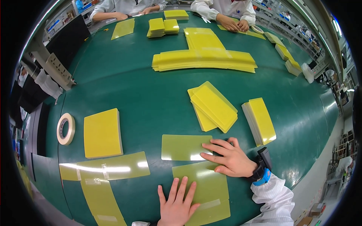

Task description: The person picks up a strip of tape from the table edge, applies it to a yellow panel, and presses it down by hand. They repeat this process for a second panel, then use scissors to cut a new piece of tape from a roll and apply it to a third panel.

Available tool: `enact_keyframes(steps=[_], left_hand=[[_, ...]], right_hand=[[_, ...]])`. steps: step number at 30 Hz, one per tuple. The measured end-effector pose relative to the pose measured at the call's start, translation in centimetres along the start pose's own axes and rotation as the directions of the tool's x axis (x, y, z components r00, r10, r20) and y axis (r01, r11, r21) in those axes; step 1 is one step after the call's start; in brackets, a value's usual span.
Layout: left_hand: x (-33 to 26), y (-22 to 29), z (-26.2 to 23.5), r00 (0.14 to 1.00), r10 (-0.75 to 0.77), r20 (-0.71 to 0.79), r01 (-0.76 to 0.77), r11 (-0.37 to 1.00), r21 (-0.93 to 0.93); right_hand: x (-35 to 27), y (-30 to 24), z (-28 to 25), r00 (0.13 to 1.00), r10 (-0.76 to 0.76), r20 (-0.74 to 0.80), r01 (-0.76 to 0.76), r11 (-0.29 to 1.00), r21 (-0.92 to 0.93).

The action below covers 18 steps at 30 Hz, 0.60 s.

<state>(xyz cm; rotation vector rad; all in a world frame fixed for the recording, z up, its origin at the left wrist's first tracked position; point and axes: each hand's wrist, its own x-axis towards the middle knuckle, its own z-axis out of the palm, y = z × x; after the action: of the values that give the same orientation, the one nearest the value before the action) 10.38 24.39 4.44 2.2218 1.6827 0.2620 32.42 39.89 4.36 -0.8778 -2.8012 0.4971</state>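
My left hand (176,205) lies spread, its fingertips on the left part of a translucent yellow-green sheet (207,184). A strip of clear tape (209,204) crosses that sheet lower down. Just above it, a smaller rectangular sheet (183,147) lies crosswise with a narrow green gap between them. My right hand (233,160) rests with fingers stretched over the right end of the crosswise sheet, its thumb by the upper edge of the lower one. Neither hand grips anything. To the left lies a T-shaped piece of taped yellow sheets (128,171).
A tape roll (60,130) and a thick yellow stack (101,133) stand left. Loose sheets (215,105) and a narrow stack (262,120) lie ahead. Farther off is a T-shaped pile (203,60). Two co-workers' hands (230,24) (120,16) are at the far edge.
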Motion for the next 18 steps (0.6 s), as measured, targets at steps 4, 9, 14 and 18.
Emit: enact_keyframes(steps=[4,9,14,18], left_hand=[[0.0,-0.1,0.1,0.999,0.015,-0.036,-0.015,1.000,-0.014],[-0.1,-0.3,0.5,0.995,0.029,-0.095,-0.023,0.998,0.066],[0.0,-0.6,0.8,0.992,0.076,-0.105,-0.058,0.985,0.164],[0.0,-0.7,1.0,0.987,0.085,-0.137,-0.061,0.983,0.173]], right_hand=[[0.3,-1.0,0.1,1.000,-0.030,-0.008,0.029,0.991,-0.128],[1.0,-2.8,0.5,0.997,0.075,0.000,-0.075,0.994,-0.079],[2.0,-4.4,1.4,0.994,0.098,-0.054,-0.103,0.989,-0.103],[3.0,-5.2,1.3,0.993,0.120,-0.019,-0.122,0.985,-0.126]])
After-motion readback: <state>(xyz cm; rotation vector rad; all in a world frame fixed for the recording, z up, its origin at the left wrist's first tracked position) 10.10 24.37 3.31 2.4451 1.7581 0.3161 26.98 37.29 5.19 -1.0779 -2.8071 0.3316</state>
